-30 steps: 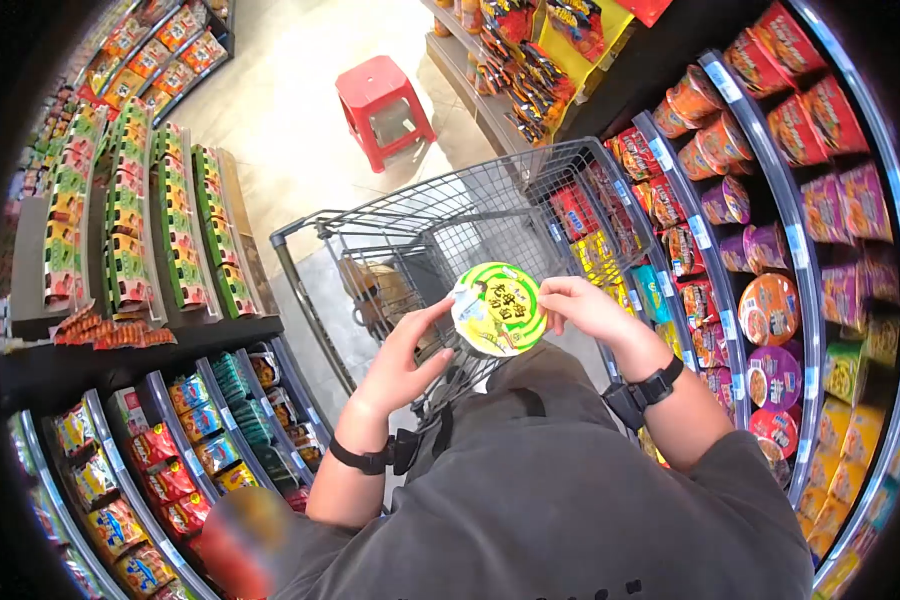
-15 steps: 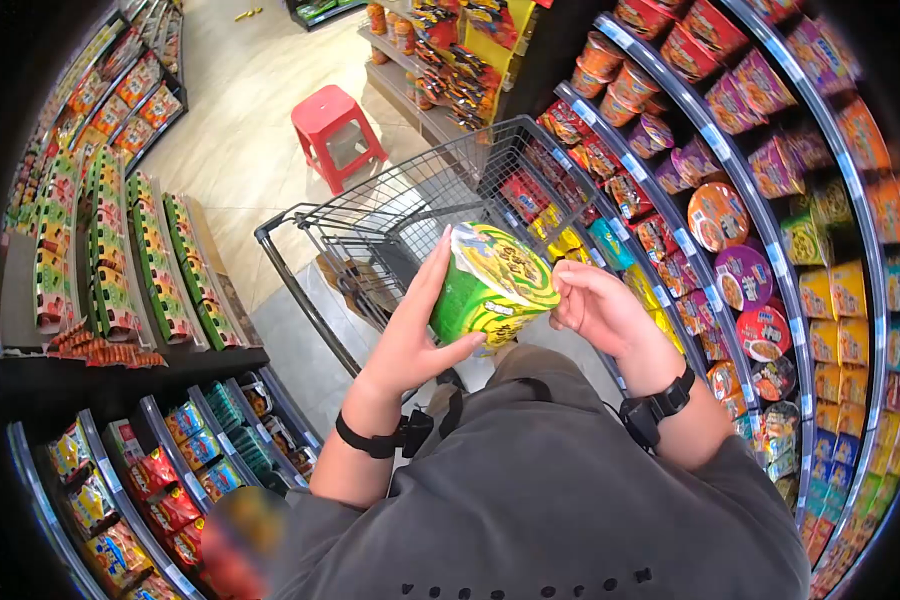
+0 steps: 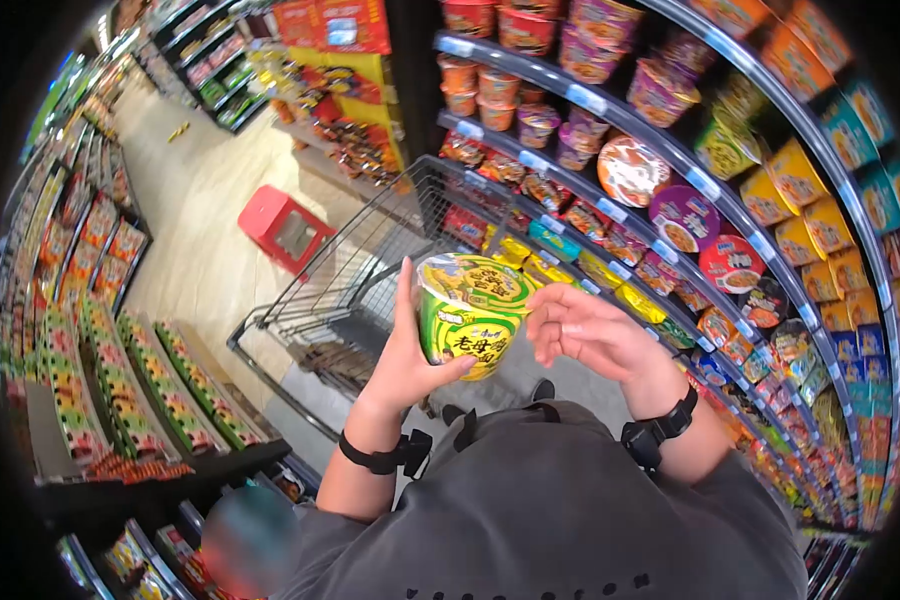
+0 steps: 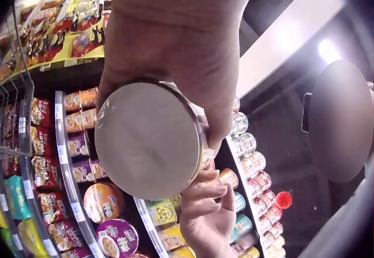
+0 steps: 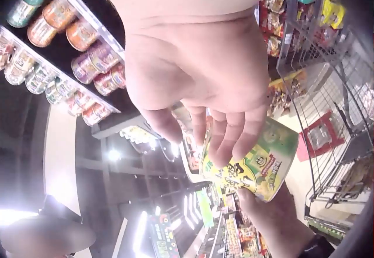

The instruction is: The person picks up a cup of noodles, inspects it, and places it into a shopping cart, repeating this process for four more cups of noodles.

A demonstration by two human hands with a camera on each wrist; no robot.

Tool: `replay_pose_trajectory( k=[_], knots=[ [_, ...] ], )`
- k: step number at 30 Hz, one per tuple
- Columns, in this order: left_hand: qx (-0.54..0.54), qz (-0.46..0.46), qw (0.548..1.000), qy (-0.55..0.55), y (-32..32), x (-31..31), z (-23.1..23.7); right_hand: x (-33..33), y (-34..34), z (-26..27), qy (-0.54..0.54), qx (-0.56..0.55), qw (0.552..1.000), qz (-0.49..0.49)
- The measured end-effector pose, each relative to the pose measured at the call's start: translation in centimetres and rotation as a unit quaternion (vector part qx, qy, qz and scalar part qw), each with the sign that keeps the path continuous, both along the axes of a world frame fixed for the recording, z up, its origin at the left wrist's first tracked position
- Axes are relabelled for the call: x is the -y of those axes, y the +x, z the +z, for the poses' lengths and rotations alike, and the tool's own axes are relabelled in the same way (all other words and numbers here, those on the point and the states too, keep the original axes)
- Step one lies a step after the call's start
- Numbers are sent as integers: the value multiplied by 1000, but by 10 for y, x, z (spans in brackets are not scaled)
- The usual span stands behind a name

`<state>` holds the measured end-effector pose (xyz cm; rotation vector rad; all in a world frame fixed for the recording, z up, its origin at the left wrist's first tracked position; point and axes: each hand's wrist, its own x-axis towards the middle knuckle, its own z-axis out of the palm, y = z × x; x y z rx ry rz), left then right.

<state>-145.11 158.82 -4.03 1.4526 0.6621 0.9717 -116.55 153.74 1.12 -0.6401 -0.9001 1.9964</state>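
My left hand [image 3: 402, 372] grips a green and yellow instant noodle cup [image 3: 470, 335] from its left side, thumb across the front. The cup is nearly upright, tipped so its printed lid and front label both show. Its plain pale base faces the left wrist view, where the cup [image 4: 149, 144] fills the middle. Close by the right edge of the lid, my right hand [image 3: 600, 335] has loosely bent fingers and holds nothing. In the right wrist view its fingers [image 5: 248, 132] overlap the cup's label.
A wire shopping cart [image 3: 375, 335] stands just beyond the hands. Behind it, a red plastic stool [image 3: 285, 228] is on the floor. Shelves of instant noodles [image 3: 682, 218] curve along the right, and a display of green packs [image 3: 140, 390] stands at the left.
The cup has turned from lid-up to showing its front label. My right fingers have come off the lid's edge. The view has swung right, towards the noodle shelves.
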Motion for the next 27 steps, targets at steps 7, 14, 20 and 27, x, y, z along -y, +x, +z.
replay_pose_trajectory(
  k=[7,14,20,27],
  knots=[
    [14,-94,995,-4,108,-22,20,56,110,-11,9,138,987,-78],
    [-74,-206,970,105,238,-20,45,98,200,-13,48,88,983,-156],
    [-168,-175,939,243,326,-7,70,118,263,3,102,141,960,-221],
    [-185,-41,918,349,376,-4,79,104,319,17,179,154,942,-239]
  ],
)
